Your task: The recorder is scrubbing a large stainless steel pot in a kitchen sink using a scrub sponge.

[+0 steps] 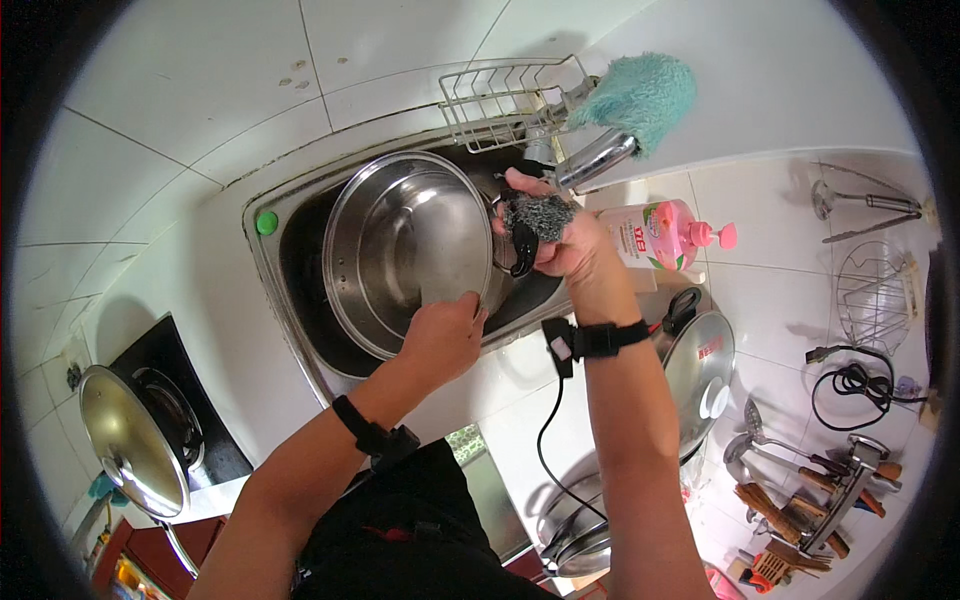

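Note:
A wide stainless steel pot [397,247] rests tilted in the sink [300,307], its inside facing up. My left hand [442,334] grips the pot's near rim, fingers folded over the edge. In my right hand [577,232], palm up, lies a grey steel wool scourer [538,216]. The pot's black side handle [523,247] is right by that hand's fingers; whether they touch it I cannot tell. Above the right hand hangs the chrome faucet [596,159], with a fluffy teal cloth [645,94] draped over it.
A wire rack [510,101] stands behind the sink. Right of it is a pink pump bottle [660,234]. A glass-lidded pan [701,367] sits by my right forearm. Utensils hang in a wall rack [836,495]. At left, a lidded wok [135,442] stands on the stove [217,435].

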`<state>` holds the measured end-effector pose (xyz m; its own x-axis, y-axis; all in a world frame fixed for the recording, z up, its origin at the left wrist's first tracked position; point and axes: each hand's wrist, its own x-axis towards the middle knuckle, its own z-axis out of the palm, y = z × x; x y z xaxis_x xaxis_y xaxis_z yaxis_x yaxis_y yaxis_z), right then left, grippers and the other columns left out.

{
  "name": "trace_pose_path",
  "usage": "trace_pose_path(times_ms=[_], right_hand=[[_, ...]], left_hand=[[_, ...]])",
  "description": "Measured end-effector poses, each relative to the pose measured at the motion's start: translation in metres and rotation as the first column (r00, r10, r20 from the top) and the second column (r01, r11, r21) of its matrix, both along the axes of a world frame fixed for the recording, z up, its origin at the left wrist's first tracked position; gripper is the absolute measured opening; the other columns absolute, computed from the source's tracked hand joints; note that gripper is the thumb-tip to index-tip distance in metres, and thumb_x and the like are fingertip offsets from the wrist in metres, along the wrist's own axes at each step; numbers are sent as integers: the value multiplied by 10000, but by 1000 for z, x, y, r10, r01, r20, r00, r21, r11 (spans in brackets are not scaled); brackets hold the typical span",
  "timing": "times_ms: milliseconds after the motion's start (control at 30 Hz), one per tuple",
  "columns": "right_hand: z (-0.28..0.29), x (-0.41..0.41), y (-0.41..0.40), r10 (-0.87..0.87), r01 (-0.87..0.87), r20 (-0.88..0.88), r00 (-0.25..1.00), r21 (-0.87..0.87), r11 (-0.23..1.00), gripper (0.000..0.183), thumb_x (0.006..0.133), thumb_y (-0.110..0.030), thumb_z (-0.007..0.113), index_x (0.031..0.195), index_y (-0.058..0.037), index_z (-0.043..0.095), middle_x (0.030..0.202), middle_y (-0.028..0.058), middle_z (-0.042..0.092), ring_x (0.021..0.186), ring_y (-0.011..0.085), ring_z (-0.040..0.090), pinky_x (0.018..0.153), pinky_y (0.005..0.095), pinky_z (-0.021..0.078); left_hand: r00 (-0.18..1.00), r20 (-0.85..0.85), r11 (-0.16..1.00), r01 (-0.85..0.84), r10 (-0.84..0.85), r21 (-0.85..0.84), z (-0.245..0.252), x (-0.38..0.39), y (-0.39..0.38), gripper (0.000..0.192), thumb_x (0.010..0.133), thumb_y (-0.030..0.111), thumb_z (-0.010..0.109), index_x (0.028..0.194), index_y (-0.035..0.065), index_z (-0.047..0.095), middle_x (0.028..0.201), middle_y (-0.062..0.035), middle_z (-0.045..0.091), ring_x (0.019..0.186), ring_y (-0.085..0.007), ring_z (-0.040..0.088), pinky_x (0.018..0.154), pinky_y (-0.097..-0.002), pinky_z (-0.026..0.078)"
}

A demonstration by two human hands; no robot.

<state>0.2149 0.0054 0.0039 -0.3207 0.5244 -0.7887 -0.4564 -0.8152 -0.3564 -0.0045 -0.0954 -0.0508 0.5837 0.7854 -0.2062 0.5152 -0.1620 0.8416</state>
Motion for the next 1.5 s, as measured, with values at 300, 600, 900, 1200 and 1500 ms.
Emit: trace_pose_path(times_ms=[300,600,900,1200,1500], right_hand=[[20,-19,-42,-326,244,334,885,263,933,375,1050,-425,638,1065,-56,704,751,67,692,455,135,583,310,198,337],[5,-17,-62,-386,345,101,917,282,895,258,1031,-288,701,1117,-44,707,745,14,640,507,114,540,416,237,331],[-19,-38,-89,-543,136,541,642,617,775,285,1011,-133,717,1234,41,685,1034,4,709,960,95,641,881,258,516],[-12,-45,-59,-369,22,353,860,697,717,457,962,-27,731,1403,10,615,1234,41,703,1069,101,660,900,256,529],[-26,-44,-52,-344,-252,576,741,715,652,217,1009,15,657,1221,-12,694,1035,-11,729,909,57,653,802,219,526]], left_hand=[[994,84,996,68,-64,-50,21,-33,12,238,1001,200,645,937,-27,615,749,-271,630,745,-500,634,656,-542,496],[989,139,985,76,-54,-157,34,-43,20,232,983,182,681,940,-39,626,758,-289,623,740,-506,622,633,-517,494],[984,170,991,78,-59,-105,28,-45,19,236,987,190,679,912,-25,619,733,-269,618,719,-503,612,617,-505,489],[982,112,981,163,-152,-101,37,-49,28,254,988,198,668,904,-36,617,745,-280,635,740,-503,629,646,-526,505],[993,109,980,59,-39,-188,45,-49,29,249,984,198,663,918,-42,649,762,-286,647,741,-504,639,656,-509,513]])
